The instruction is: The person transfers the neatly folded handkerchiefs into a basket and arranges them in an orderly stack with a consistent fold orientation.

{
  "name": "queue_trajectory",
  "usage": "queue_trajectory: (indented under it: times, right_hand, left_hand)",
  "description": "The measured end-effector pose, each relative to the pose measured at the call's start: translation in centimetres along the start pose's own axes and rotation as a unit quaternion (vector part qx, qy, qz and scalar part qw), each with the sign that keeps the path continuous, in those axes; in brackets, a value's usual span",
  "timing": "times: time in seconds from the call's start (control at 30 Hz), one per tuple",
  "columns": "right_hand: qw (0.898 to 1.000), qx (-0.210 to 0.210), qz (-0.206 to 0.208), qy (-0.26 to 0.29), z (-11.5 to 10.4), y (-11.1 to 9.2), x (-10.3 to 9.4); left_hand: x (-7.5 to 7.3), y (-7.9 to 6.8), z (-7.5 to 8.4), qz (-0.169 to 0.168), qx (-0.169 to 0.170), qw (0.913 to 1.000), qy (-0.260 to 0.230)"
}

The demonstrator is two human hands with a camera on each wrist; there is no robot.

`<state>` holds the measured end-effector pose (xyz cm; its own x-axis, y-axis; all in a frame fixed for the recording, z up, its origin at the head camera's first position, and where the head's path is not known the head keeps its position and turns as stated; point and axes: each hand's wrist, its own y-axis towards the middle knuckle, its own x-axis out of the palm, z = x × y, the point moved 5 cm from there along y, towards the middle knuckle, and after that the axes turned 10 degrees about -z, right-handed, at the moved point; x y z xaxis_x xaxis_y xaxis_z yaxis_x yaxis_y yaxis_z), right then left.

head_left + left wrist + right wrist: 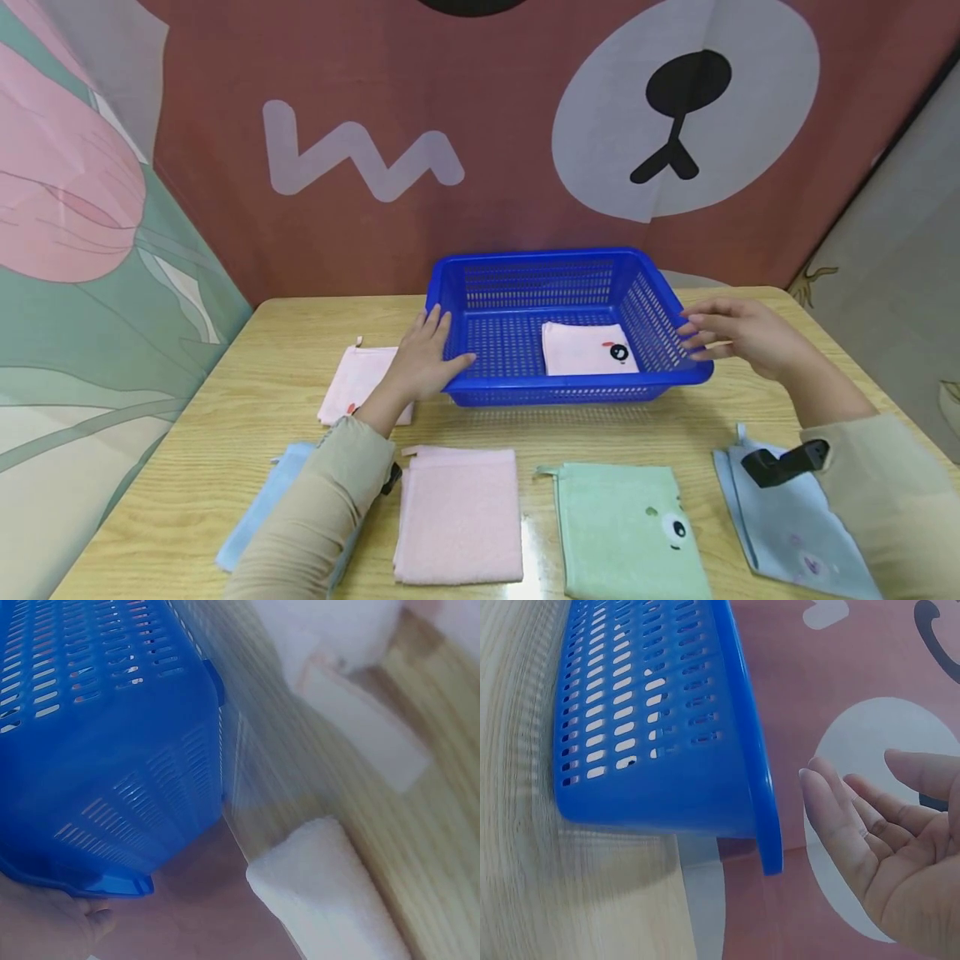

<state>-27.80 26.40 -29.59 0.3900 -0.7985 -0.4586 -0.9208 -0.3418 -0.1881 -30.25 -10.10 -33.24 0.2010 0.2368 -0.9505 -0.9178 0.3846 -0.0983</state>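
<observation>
Left hand [422, 357], fingers spread, touched blue rectangular slotted-plastic basket [502, 342]; right hand [750, 333] hung relaxed, empty, just beyond. Basket seemed light, stiff, best held by rim [754, 750] beside each hand.

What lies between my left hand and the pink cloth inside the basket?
The bare, slotted floor of the blue basket lies between your left hand and the pink cloth, as the head view shows.

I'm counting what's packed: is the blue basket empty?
No, not empty: in the head view, a folded pale pink cloth lies inside the blue basket, on its bottom.
</observation>
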Motion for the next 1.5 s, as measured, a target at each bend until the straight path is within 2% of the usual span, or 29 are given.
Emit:
queue_trajectory:
  times: [0.67, 1.07, 1.5]
  right_hand:
    - [1.000, -0.019, -0.014, -0.005, 0.9, -2.2, -0.4]
    - [1.000, -0.003, -0.014, -0.021, 2.4, -3.3, -0.9]
    - [0.998, 0.036, -0.046, -0.028, 4.2, -4.3, -1.2]
  left_hand:
    - [0.1, -0.1, 0.0, -0.002, -0.001, 1.0000, -0.005]
    - [0.1, 0.0, 0.0, -0.006, -0.006, 0.9999, -0.007]
    - [0.0, -0.1, 0.0, -0.009, -0.001, 0.9999, -0.009]
